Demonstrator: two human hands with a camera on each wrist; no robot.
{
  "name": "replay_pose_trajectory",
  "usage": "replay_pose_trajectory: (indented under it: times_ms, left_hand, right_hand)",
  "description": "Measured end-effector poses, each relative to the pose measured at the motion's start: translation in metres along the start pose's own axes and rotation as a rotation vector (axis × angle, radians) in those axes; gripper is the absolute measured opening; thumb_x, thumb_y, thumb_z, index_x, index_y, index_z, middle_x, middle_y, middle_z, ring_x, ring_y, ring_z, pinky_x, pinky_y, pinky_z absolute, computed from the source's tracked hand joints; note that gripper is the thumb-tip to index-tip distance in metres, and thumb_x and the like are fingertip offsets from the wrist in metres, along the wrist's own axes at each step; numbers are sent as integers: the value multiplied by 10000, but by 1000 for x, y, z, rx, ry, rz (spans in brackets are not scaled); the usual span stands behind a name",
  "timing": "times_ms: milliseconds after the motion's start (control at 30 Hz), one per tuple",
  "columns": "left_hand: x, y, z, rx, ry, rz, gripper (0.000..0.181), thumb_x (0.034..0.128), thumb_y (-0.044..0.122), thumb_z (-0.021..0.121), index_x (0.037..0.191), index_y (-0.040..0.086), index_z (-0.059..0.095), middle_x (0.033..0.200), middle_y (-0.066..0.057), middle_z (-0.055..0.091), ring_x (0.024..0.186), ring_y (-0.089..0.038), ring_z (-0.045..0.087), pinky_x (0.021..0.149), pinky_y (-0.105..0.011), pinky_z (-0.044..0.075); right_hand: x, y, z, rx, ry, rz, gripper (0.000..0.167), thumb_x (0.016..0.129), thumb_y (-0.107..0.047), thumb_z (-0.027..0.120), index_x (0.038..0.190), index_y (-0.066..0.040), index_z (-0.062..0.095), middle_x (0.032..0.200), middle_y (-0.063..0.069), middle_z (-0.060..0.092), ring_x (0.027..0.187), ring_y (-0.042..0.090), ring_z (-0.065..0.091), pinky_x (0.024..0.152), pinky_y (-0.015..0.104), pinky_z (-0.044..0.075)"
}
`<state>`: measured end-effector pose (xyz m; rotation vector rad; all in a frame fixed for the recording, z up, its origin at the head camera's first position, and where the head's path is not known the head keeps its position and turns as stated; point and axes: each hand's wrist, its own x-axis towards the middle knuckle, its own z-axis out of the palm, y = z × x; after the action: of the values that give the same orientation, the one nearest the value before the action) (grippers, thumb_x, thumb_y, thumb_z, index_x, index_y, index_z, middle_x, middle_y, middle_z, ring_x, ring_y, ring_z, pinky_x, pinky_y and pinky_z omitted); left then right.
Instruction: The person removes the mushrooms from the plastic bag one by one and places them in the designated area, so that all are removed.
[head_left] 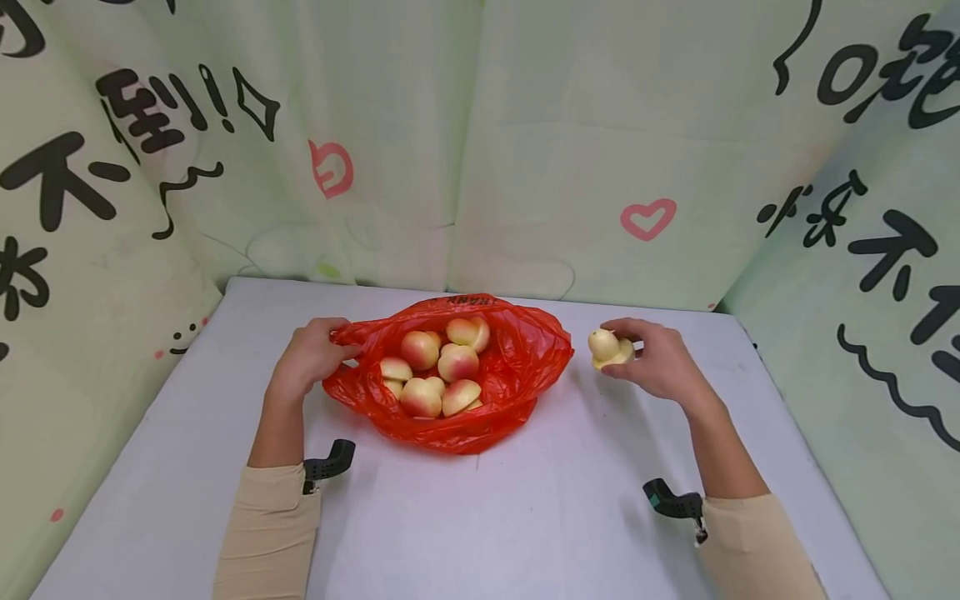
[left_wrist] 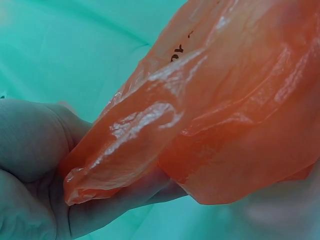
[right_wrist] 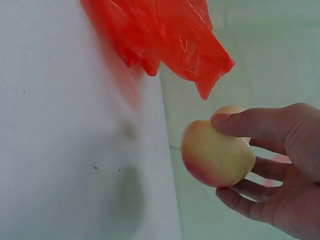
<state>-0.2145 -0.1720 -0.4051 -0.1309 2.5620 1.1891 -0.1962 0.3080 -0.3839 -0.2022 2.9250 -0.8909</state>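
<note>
A red plastic bag (head_left: 517, 417) lies with its mouth spread open, several yellow-and-red peaches (head_left: 458, 363) inside. My left hand (head_left: 309, 357) grips the bag's left edge between thumb and fingers; the left wrist view shows the crumpled red plastic (left_wrist: 135, 130) in that hand (left_wrist: 35, 150). To the right of the bag, my right hand (head_left: 656, 358) holds a pale yellow peach (head_left: 602, 343) above the table. In the right wrist view the thumb and fingers of the hand (right_wrist: 295, 165) pinch this peach (right_wrist: 215, 155); a second rounded yellow shape (right_wrist: 231, 108) shows partly hidden behind it.
The white table (head_left: 480, 533) extends under both arms. Pale green curtains (head_left: 540, 167) with black writing and pink hearts enclose the back and sides. A black wrist mount (head_left: 330, 461) is on the left sleeve, another black mount (head_left: 672, 502) on the right.
</note>
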Motion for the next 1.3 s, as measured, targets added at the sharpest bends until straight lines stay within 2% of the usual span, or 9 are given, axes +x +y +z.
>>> replay_pose_trajectory:
  times_ms: [133, 600, 833, 1300]
  left_hand:
    - [0, 0, 0, -3, -1, 2, 451, 1025, 221, 642, 1427, 28, 573, 1261, -231, 682, 904, -275, 664, 698, -247, 579]
    - [2, -4, -1, 8, 8, 1, 489, 1029, 231, 637, 1460, 20, 543, 1279, -233, 668, 956, -298, 657, 721, -259, 586]
    - [1, -3, -1, 10, 10, -4, 510, 1028, 233, 639, 1480, 26, 525, 1294, -232, 660, 990, -308, 654, 731, -266, 591]
    - [0, -3, -1, 16, 10, 8, 492, 1031, 222, 632, 1466, 13, 535, 1297, -239, 659, 1018, -320, 651, 755, -283, 595]
  right_hand:
    - [5, 4, 3, -37, -27, 15, 605, 854, -163, 853, 1398, -43, 616, 1330, 217, 634, 1167, 393, 566, 873, 507, 596]
    - [14, 12, 7, -131, -109, 63, 606, 829, -132, 857, 1370, 18, 629, 1280, 261, 638, 1136, 414, 564, 905, 542, 581]
    - [19, 19, 10, -156, -147, 100, 563, 834, -123, 842, 1346, 12, 650, 1260, 260, 631, 1141, 410, 545, 925, 545, 554]
    - [25, 25, 17, -188, -151, 158, 593, 835, -130, 846, 1364, 32, 633, 1272, 287, 614, 1155, 424, 531, 935, 538, 563]
